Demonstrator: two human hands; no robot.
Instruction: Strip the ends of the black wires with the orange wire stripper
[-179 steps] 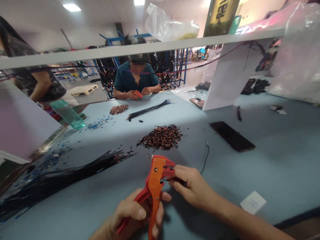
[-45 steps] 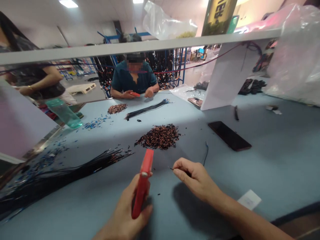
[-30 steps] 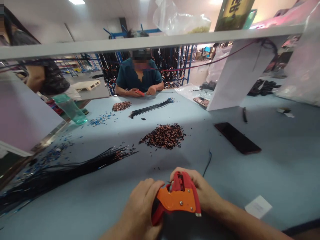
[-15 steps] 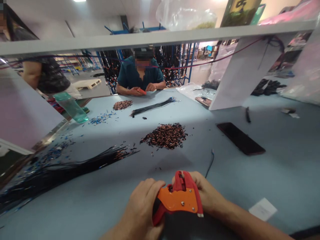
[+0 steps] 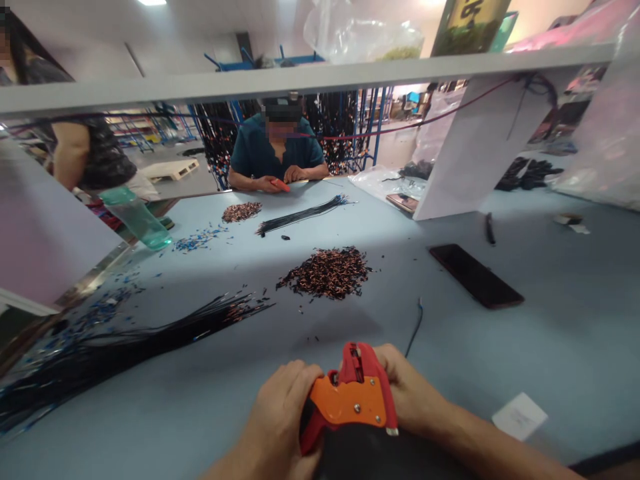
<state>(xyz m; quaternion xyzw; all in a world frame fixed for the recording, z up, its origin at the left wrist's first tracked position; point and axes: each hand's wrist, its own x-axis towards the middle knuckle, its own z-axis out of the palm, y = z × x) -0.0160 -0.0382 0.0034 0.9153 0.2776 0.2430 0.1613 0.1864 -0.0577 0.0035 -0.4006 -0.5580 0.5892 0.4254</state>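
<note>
My left hand (image 5: pixel 285 413) is wrapped round the handles of a red and orange wire stripper (image 5: pixel 350 400) at the bottom centre. Behind the tool's red head is my right hand (image 5: pixel 405 383), its fingers mostly hidden, so what it holds I cannot make out. A pile of short black and copper-coloured pieces (image 5: pixel 333 272) lies beyond the tool. To the left stretches a long bundle of black wires (image 5: pixel 145 343) with bare copper-coloured ends. One short dark wire (image 5: pixel 415 327) rests on the table just beyond my right hand.
A black phone (image 5: pixel 475 275) and a white paper piece (image 5: pixel 520 417) lie at right. Further back are a smaller wire bundle (image 5: pixel 300 215), a copper-coloured pile (image 5: pixel 241 212) and a green bottle (image 5: pixel 137 220). Across the table a person (image 5: pixel 277 150) holds a red tool. A shelf (image 5: pixel 300 77) spans above.
The whole view has shifted slightly, so most things appear a little further left. My hands and the wire stripper keep nearly the same pose.
</note>
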